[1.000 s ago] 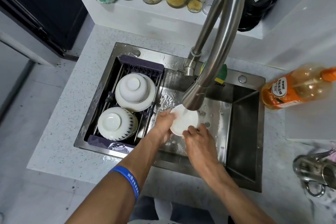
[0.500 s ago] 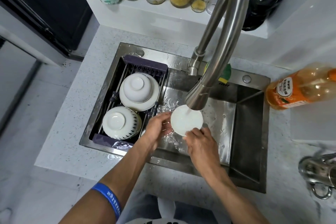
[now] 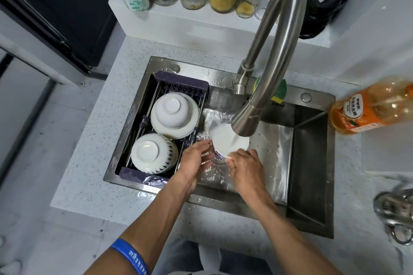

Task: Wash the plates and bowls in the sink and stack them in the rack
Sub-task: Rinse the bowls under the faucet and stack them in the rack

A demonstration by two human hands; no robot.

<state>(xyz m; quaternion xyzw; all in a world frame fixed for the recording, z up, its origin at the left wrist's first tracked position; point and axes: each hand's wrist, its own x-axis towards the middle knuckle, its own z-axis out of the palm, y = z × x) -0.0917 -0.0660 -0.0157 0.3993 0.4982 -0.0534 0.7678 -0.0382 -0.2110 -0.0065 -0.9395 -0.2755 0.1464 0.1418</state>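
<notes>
**Two hands on one white dish under the faucet**

Two hands meet at a small white dish (image 3: 225, 140) held directly beneath the faucet (image 3: 268, 69) spout, where water runs onto it. The right hand (image 3: 245, 169) grips the dish's near edge, fingers curled closed around the rim. The left hand (image 3: 194, 161) sits just left of the dish with fingers partly spread and their tips at the dish's side; whether it truly clasps the dish I cannot tell through the splashing water. The dish hangs over the sink (image 3: 310, 163) basin, tilted toward the person.

Left of the faucet, the dark rack (image 3: 181, 83) spans the sink and carries an upturned bowl on a plate (image 3: 174, 116), with another upturned bowl (image 3: 154, 154) nearer the person. Right of the faucet, an orange bottle (image 3: 371, 107) lies on the counter. A blue wristband (image 3: 131, 257) circles the left forearm.
</notes>
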